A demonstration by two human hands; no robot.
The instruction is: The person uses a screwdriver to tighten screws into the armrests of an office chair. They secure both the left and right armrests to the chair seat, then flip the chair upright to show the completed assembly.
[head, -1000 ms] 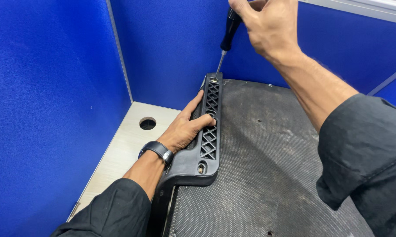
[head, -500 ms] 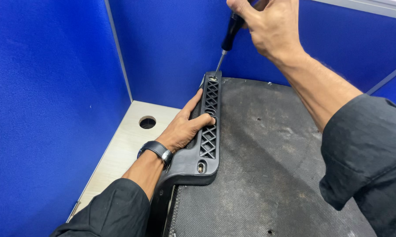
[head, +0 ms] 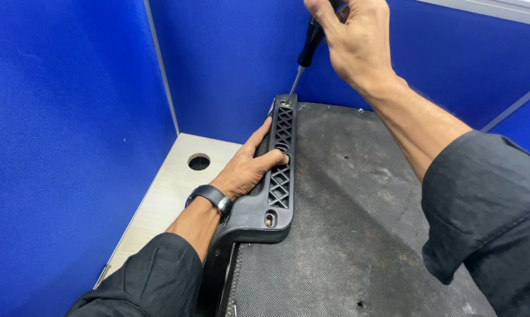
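near screw hole: the near end of the black plastic handle point(head: 275, 188) shows a fastener seat facing up; judged, keep this end flat on the dark textured panel point(head: 359, 223) so the far end does not lift.
left hand point(head: 247, 170): lies along the handle's left edge, fingers point(head: 272, 157) curled over the lattice openings and closed on the handle, thumb stretched toward the far end. A steady downward press here should stop the part twisting.
handle position: it runs along the panel's left edge, near end toward the person, far end close to the blue partition point(head: 230, 58).
table point(head: 171, 182): pale top with a round hole, left of the panel, beside the left wrist.
screwdriver point(head: 303, 58): tip sits in the far screw seat, shaft leaning right; judged, bring it more upright to avoid slipping out.
right hand point(head: 356, 41): fingers wrapped shut around the screwdriver's grip, partly cut off by the picture's top edge.
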